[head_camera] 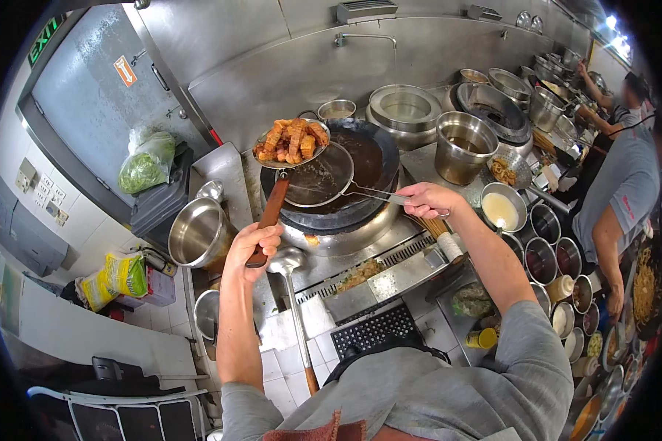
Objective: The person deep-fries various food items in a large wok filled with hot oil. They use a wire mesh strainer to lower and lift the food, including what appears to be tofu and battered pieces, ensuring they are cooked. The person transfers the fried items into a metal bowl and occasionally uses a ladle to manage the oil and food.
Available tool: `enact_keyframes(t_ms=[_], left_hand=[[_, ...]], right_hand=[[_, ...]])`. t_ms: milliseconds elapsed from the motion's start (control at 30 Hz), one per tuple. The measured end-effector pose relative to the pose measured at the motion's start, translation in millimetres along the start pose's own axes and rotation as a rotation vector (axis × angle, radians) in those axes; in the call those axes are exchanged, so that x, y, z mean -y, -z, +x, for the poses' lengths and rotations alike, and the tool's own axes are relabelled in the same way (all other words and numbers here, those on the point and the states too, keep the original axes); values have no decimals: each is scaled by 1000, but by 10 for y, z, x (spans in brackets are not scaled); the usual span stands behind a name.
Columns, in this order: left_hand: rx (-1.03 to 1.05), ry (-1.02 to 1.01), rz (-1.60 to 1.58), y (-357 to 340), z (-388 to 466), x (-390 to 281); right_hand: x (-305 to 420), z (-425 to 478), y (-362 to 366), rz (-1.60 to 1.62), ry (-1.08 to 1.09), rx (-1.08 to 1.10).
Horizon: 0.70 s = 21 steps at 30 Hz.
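Note:
My left hand (256,245) grips the wooden handle (276,201) of a metal strainer (260,160). Browned, fried meat-like pieces (293,140) are heaped in it, at the left side of a large wok (383,143). In my right hand (427,199) is the metal handle of a round fine-mesh skimmer (320,179), its mesh over the dark liquid in the wok. Part of the skimmer's rim lies behind the loaded strainer; whether the two touch, I cannot tell. Below my left hand a steel ladle (288,262) rests on the stove front, its long handle pointing towards me.
A deep steel pot (198,234) stands left of the wok. To the right are a tall pot of liquid (463,146), a bamboo brush (444,240) and a perforated ladle (505,168) with fried food. Several seasoning containers (540,259) line the right side, where another person (618,182) works.

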<state>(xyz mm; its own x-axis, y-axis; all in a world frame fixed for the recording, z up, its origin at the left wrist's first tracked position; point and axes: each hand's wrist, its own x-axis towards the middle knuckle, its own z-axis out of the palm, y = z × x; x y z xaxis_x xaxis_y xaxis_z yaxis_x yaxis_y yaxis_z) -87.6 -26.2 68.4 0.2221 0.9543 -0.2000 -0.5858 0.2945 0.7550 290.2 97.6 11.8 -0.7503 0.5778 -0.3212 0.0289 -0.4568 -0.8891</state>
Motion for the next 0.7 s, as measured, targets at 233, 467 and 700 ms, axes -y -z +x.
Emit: enact_keyframes(t_ms=[233,467,700], left_hand=[[-1,-13,-67,48,0,-98],[10,-83,-148,242,-424,-275],[-211,-177,62,509,-1279,-452]], right_hand=[[197,-90,16,9,62,-253],[556,-177,134,-425,158,-572],[518,-50,322,-997,-39,-737]])
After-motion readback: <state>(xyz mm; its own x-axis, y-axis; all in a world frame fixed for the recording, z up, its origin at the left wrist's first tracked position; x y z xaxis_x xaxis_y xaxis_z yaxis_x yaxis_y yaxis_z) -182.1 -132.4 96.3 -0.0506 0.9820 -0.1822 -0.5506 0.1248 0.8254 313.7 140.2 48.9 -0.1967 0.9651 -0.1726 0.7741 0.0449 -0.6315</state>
